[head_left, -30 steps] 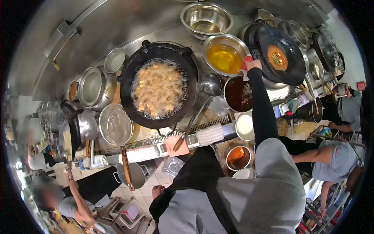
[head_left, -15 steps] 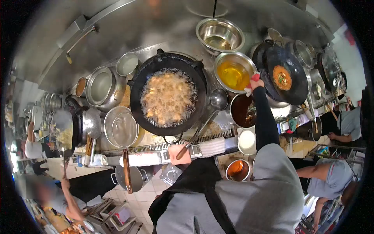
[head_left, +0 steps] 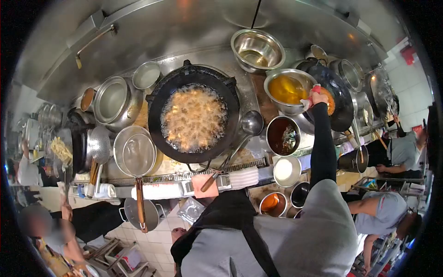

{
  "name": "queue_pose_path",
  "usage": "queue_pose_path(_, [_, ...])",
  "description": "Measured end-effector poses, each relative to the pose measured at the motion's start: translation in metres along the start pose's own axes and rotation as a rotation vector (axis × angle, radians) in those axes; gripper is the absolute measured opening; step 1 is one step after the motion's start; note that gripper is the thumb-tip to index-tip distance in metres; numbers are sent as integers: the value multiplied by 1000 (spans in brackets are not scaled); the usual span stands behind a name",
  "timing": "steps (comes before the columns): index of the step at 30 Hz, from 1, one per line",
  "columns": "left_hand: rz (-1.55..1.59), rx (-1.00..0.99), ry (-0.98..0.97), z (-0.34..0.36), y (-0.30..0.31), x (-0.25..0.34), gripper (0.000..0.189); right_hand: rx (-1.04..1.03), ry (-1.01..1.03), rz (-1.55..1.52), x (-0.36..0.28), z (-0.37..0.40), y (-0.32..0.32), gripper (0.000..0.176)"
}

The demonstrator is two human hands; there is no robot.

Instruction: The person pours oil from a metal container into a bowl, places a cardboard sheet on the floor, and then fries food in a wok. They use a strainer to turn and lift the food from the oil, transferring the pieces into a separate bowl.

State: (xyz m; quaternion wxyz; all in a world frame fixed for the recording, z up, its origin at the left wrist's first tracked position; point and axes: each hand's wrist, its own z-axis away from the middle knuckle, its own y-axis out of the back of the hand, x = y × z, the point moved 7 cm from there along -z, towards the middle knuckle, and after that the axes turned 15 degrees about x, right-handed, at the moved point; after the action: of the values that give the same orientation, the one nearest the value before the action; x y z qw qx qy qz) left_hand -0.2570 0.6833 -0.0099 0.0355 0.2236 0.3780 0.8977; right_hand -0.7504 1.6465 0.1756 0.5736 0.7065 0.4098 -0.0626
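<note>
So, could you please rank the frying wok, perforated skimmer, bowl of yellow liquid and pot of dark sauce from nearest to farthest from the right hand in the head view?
From the right hand:
1. Bowl of yellow liquid, held at its rim
2. Pot of dark sauce, below the bowl
3. Frying wok, left of both
4. Perforated skimmer, far left

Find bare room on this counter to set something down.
A narrow bare counter strip lies between the round black wok of bubbling liquid and the round steel bowl of yellow liquid, beyond the steel ladle. Left of the wok is crowded with a wide steel pot and a round metal strainer; so is the area around the right hand.
</note>
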Motion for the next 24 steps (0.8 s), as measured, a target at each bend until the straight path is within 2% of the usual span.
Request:
queue_pose_path(1, [-30, 0, -26, 3, 1, 9, 21, -39, -20, -79, -11, -6, 12, 35])
queue_pose_path(3, [107, -38, 84, 18, 0, 25, 19, -125, -57, -238, -32, -13, 34, 38])
queue_pose_path(5, [243, -88, 173, 21, -8, 20, 19, -111, 32, -132, -86, -3, 86, 34])
queue_pose_path(6, [313, -121, 205, 19, -14, 15, 18, -108, 49, -128, -98, -9, 91, 33])
queue_pose_path(10, [435, -169, 240, -21, -45, -43, 18, -85, 175, -119, -100, -70, 52, 31])
queue_pose_path(13, [466, -163, 270, -8, -41, -32, 17, -22, 259, -108, -136, -85, 42, 29])
queue_pose_path(16, [317, -336, 167, 9, -26, -2, 16, 45, 322, 93, -177, -89, 37, 45])
queue_pose_path(17, [376, -245, 205, 10, -25, -5, 15, 79, 355, 144, -190, -89, 38, 52])
queue_pose_path(19, [490, -62, 281, 12, -30, -33, 15, 73, 381, 112, -222, -81, 49, 49])
queue_pose_path(22, [427, -50, 266, 20, -24, -44, 15, 75, 457, 125, -251, -87, 42, 42])
queue_pose_path(24, [207, 10, 76, 20, -16, -44, 16, 99, 498, 120, -274, -85, 48, 38])
